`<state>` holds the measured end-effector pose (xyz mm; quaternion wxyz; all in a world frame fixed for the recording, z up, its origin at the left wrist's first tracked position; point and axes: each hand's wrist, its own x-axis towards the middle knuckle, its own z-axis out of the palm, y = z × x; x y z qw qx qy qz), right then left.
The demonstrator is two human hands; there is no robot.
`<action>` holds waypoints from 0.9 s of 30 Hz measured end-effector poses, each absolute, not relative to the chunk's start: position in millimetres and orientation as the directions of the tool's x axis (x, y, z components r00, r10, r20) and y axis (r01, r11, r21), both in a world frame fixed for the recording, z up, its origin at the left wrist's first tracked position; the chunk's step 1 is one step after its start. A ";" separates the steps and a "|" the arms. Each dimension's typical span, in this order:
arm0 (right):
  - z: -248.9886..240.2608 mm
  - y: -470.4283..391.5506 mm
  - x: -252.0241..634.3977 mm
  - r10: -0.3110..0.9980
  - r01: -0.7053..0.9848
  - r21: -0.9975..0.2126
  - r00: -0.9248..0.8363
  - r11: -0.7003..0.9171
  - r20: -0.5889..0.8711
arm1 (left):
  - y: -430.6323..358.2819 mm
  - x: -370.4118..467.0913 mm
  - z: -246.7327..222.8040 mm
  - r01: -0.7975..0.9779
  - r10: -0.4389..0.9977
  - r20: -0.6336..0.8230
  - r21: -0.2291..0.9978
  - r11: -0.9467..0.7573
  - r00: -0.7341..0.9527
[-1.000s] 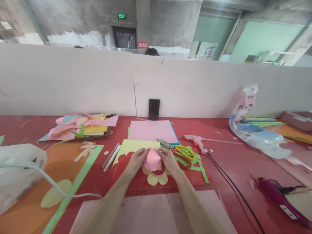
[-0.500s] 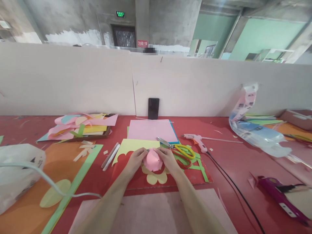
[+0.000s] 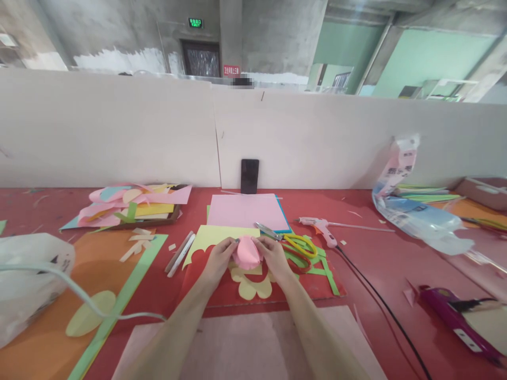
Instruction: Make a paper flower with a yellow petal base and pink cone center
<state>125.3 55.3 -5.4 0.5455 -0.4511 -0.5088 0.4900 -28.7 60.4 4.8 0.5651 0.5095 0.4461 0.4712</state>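
Note:
Between my two hands I hold a pink folded paper piece point(image 3: 247, 254), rounded and cupped like a petal or small cone. My left hand point(image 3: 220, 259) pinches its left edge, and my right hand point(image 3: 274, 259) grips the right edge, both with closed fingers. Beneath it, yellow flower-shaped paper point(image 3: 255, 289) lies on a red board point(image 3: 309, 287). Scissors point(image 3: 299, 245) with yellow and red handles rest just right of my right hand, on green paper strips point(image 3: 329, 277). A yellow sheet with a scalloped cut edge point(image 3: 209, 236) lies behind my left hand.
A pink glue gun point(image 3: 322, 229) with a black cord lies to the right. Farther right are a plastic bag point(image 3: 423, 216) and a purple device point(image 3: 459, 322). Paper scraps point(image 3: 130, 203) fill a tray at left, near pens point(image 3: 181, 256). A phone point(image 3: 249, 177) leans against the partition.
The pink paper piece has tilted and risen slightly between my fingers, showing more of the yellow paper beneath. Both hands keep their grip, shifting a little.

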 end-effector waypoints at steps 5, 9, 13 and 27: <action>-5.9 56.1 126.5 0.990 -0.075 -0.988 0.043 0.136 0.134 | 58.8 -28.4 6.5 -0.080 0.988 -0.027 0.996 0.040 0.154; -5.7 56.1 125.6 0.991 -0.076 -0.988 0.032 0.133 0.131 | 60.2 -28.2 5.5 -0.090 0.989 -0.026 0.995 0.040 0.144; -7.1 56.6 125.5 0.991 -0.076 -0.989 0.038 0.128 0.125 | 61.7 -28.2 3.2 -0.095 0.989 -0.029 0.995 0.043 0.145; -12.8 59.6 126.8 0.994 -0.131 -0.986 0.030 0.104 0.101 | 59.3 -29.6 2.3 -0.186 0.988 -0.045 0.980 0.072 0.150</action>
